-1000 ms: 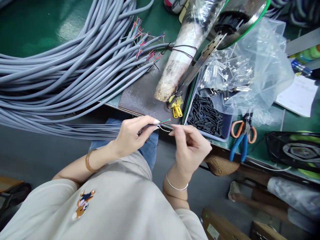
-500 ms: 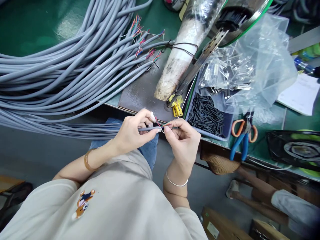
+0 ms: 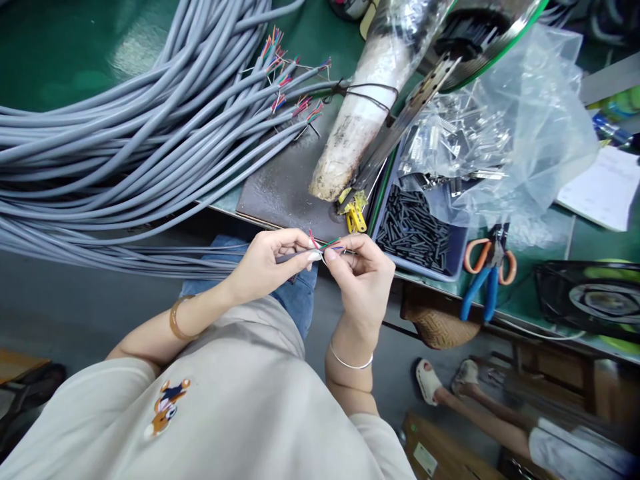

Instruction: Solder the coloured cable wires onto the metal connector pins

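Note:
Just off the table's front edge, my left hand [image 3: 273,263] is closed around the end of a grey cable [image 3: 293,254]. Thin coloured wires [image 3: 327,245], among them red, green, blue and white, fan out of its stripped tip. My right hand [image 3: 363,270] pinches some of these wires between thumb and forefinger, close to the left fingertips. One red wire sticks up apart from the rest, above my left fingertips. The fingers hide part of the wires. More grey cables [image 3: 200,260] run leftward at the level of my left hand.
A large bundle of grey cables [image 3: 150,133] covers the table's left. To the right are a white-wrapped post [image 3: 345,127], a yellow clip [image 3: 356,213], a bin of small black tubes [image 3: 415,230], a plastic bag of metal parts [image 3: 460,140] and cutters [image 3: 487,267]. Someone's legs [image 3: 475,413] show lower right.
My fingers have shifted slightly on the wires; green and blue ones now show between my hands. At lower right the other person's legs have moved leftward, and a second shoe shows.

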A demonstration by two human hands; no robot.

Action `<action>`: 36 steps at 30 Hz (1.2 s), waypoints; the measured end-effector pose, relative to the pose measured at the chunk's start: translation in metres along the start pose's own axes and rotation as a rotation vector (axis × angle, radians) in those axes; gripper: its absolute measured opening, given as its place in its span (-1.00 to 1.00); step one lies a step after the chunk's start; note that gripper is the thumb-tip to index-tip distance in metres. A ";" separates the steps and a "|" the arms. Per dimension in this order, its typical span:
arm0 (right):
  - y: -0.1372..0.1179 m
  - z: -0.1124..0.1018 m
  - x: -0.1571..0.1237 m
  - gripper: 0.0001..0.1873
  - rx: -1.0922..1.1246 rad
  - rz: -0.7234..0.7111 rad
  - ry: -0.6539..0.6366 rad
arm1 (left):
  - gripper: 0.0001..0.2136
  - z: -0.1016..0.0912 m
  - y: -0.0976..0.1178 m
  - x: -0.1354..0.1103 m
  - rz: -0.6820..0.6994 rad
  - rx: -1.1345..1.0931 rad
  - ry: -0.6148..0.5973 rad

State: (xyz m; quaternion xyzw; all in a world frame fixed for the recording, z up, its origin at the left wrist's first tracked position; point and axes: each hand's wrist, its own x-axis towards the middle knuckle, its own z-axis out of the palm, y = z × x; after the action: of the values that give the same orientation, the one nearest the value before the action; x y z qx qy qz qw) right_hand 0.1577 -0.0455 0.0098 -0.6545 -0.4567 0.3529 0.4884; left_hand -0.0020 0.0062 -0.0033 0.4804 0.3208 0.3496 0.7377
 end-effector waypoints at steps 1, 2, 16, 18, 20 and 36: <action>0.000 0.001 0.000 -0.86 -0.005 -0.003 0.003 | -0.72 0.001 -0.001 0.000 0.016 0.004 0.015; 0.000 0.001 -0.001 -0.87 -0.010 -0.008 0.006 | -0.72 0.001 -0.001 -0.001 0.030 0.009 0.031; 0.001 -0.004 -0.009 -0.89 -0.089 -0.123 0.119 | -0.81 0.005 -0.007 -0.003 0.139 0.207 0.130; 0.001 -0.004 -0.008 -0.89 -0.072 -0.101 0.119 | -0.82 0.005 -0.007 -0.003 0.163 0.222 0.126; 0.001 -0.004 -0.008 -0.90 -0.055 -0.087 0.117 | -0.84 0.005 -0.007 -0.004 0.200 0.251 0.126; 0.005 -0.001 -0.019 -0.87 -0.422 -0.556 0.234 | -0.94 0.005 -0.011 -0.004 0.624 0.561 0.173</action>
State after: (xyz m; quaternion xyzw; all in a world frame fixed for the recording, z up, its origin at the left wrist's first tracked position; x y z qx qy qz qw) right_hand 0.1538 -0.0640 0.0057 -0.6276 -0.6210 0.0276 0.4687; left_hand 0.0018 -0.0029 -0.0109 0.7053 0.3031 0.4943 0.4078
